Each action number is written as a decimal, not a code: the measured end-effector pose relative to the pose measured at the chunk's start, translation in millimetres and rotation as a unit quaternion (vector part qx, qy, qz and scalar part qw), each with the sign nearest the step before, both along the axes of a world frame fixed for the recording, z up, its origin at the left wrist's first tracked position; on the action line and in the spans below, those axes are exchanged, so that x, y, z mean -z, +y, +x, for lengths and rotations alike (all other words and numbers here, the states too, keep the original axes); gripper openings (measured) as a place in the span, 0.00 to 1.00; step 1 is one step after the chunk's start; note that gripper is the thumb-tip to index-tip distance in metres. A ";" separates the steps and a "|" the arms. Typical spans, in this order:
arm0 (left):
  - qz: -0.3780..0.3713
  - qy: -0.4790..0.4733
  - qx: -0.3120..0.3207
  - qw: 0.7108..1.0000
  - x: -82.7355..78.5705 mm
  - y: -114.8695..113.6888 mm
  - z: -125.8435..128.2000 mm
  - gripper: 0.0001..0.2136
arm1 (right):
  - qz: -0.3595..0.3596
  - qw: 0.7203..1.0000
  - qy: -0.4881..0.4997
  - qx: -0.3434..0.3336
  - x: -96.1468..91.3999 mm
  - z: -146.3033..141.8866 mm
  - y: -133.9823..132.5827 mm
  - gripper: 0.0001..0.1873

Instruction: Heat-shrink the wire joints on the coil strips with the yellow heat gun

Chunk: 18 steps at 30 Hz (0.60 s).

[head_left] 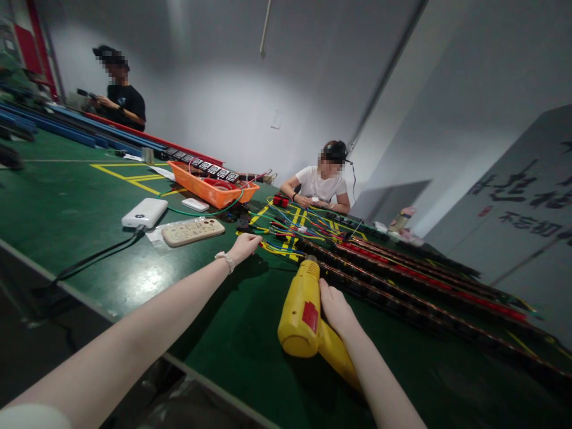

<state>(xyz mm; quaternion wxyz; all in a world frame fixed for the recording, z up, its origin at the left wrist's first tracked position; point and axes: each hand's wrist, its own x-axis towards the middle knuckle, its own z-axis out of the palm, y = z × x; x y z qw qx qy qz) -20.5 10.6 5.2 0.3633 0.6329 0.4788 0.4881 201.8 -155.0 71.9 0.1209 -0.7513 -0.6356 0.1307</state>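
My left grip: pinching coloured wires above table | My right grip: beside yellow heat gun, partly hidden, hold I cannot tell | Handling, I judge: steady pinch, wires spread, clear of nozzle

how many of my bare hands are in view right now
2: the bare left hand is at the thin coloured wires; the bare right hand is beside the yellow plastic heat gun. Both show, though some of their fingers are hidden.
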 end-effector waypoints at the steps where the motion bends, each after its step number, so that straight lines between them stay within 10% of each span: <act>1: 0.000 0.001 0.000 1.000 0.9 1.0 0.0 0.17 | -0.002 1.000 -0.009 -0.001 -0.6 -1.8 -0.4 0.26; 8: -0.003 0.004 -0.001 1.000 4.6 5.2 0.7 0.17 | -0.018 0.985 -0.144 -0.090 4.2 -19.6 1.3 0.25; 18: 0.006 0.005 -0.011 1.000 -5.7 -6.6 1.1 0.17 | -0.012 0.989 -0.069 -0.129 13.4 -66.1 19.7 0.26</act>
